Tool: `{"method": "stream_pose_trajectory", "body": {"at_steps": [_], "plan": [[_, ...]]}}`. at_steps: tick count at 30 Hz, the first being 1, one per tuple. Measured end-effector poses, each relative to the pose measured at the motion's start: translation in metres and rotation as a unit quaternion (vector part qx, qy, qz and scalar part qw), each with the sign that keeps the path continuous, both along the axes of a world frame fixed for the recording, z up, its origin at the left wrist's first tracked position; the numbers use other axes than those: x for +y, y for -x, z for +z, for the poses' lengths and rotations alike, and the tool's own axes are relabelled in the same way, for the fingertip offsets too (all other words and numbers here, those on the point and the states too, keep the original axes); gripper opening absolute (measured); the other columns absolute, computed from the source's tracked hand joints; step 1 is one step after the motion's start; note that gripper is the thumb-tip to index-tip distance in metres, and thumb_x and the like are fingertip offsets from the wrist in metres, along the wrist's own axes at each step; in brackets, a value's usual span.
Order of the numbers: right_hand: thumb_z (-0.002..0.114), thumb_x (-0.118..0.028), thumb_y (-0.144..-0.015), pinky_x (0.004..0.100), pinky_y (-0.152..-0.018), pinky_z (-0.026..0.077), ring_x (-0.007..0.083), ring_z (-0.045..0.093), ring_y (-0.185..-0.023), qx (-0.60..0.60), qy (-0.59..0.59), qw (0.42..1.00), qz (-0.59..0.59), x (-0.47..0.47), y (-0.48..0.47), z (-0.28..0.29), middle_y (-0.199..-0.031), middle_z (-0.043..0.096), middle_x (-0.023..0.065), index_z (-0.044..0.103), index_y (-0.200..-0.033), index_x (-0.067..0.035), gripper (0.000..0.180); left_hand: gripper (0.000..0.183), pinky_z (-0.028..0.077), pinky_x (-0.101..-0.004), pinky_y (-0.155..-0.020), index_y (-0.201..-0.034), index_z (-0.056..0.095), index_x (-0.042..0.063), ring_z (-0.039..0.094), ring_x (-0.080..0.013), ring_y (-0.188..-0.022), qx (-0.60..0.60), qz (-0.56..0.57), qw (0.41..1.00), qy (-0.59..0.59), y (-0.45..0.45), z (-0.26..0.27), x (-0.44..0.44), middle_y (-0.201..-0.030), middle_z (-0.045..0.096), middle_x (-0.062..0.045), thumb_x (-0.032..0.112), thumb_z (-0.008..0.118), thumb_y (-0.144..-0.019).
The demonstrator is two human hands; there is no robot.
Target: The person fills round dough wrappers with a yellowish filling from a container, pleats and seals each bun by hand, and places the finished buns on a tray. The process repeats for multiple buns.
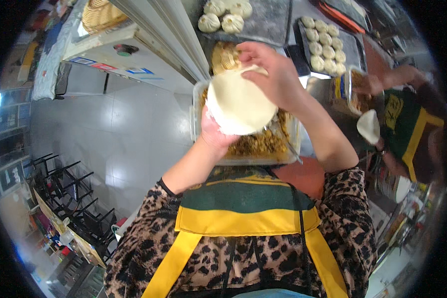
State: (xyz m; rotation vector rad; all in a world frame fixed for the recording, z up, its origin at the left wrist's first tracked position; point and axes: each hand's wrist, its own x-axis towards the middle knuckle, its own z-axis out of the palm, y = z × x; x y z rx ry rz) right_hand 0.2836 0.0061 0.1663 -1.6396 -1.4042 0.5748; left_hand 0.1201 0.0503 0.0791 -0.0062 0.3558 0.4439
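My left hand (216, 129) supports a round, flat dough wrapper (242, 104) from below, its palm and fingers mostly hidden under it. Over the wrapper's far right edge is my right hand (270, 74), slightly blurred, thumb and fingertips apart. Its thumb overlaps the rim; whether it touches the dough I cannot tell. Beneath both hands stands a clear plastic tub (260, 162) of brown chopped filling (259, 145). A thin metal utensil handle (295, 152) leans at the tub's right side.
Pleated buns (232, 24) sit on a dark tray (266, 22) beyond my hands. Another tray (352, 46) holds rows of smaller buns (326, 48). A pale frame post (171, 37) rises close on the left. At right, a shiny panel (320, 91) appears to reflect me.
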Motion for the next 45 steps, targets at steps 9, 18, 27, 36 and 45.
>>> {"method": "stream_pose_trajectory", "body": {"at_steps": [9, 18, 27, 36, 45], "plan": [[0.067, -0.03, -0.082, 0.043, -0.096, 0.044, 0.0313, 0.053, -0.117, -0.361, -0.024, 0.932, -0.027, -0.099, 0.049, -0.013, -0.124, 0.057, 0.0104, 0.065, -0.099, -0.009, 0.027, 0.052, 0.039, -0.0511, -0.108, -0.138, 0.045, 0.008, 0.048, -0.0354, -0.127, 0.118, 0.07, 0.988, -0.07, 0.011, -0.002, -0.021, -0.139, 0.048, -0.016, 0.039, 0.036, -0.098], [0.065, -0.035, -0.087, 0.0474, -0.071, 0.053, 0.039, 0.067, -0.077, -0.286, 0.433, 0.813, -0.264, -0.178, 0.046, -0.041, -0.087, 0.068, 0.0177, 0.061, -0.091, -0.005, 0.031, 0.049, 0.042, -0.0536, -0.105, -0.136, 0.05, 0.01, 0.051, -0.0345, -0.125, -0.098, 0.11, 0.986, -0.073, 0.13, -0.027, 0.048, -0.138, 0.051, -0.012, 0.038, 0.045, -0.096], [0.057, -0.032, -0.09, 0.0486, -0.078, 0.05, 0.0409, 0.064, -0.088, -0.174, 0.48, 0.841, -0.18, -0.168, 0.046, -0.055, -0.086, 0.067, 0.0219, 0.063, -0.092, -0.001, 0.032, 0.054, 0.049, -0.0447, -0.099, -0.14, 0.041, 0.01, 0.053, -0.0291, -0.122, 0.144, 0.159, 0.968, -0.128, 0.177, -0.042, -0.014, -0.135, 0.053, -0.012, 0.039, 0.051, -0.096], [0.048, -0.024, -0.091, 0.0532, -0.075, 0.049, 0.0433, 0.063, -0.083, -0.181, 0.435, 0.879, -0.074, -0.162, 0.072, -0.055, -0.085, 0.066, 0.0224, 0.063, -0.087, -0.003, 0.026, 0.061, 0.044, -0.0536, -0.102, -0.141, 0.042, 0.018, 0.046, -0.0304, -0.13, 0.032, 0.082, 0.994, -0.058, 0.177, -0.055, -0.043, -0.145, 0.042, -0.008, 0.043, 0.06, -0.088], [0.052, -0.014, -0.09, 0.0509, -0.063, 0.049, 0.0418, 0.063, -0.069, -0.248, 0.304, 0.92, -0.03, -0.103, 0.101, -0.057, -0.07, 0.062, 0.0234, 0.06, -0.088, -0.002, 0.014, 0.085, 0.044, -0.0537, -0.102, -0.149, 0.026, 0.02, 0.042, -0.033, -0.132, 0.05, 0.026, 0.98, -0.19, 0.185, -0.069, -0.047, -0.149, 0.034, -0.008, 0.049, 0.066, -0.08]]}}
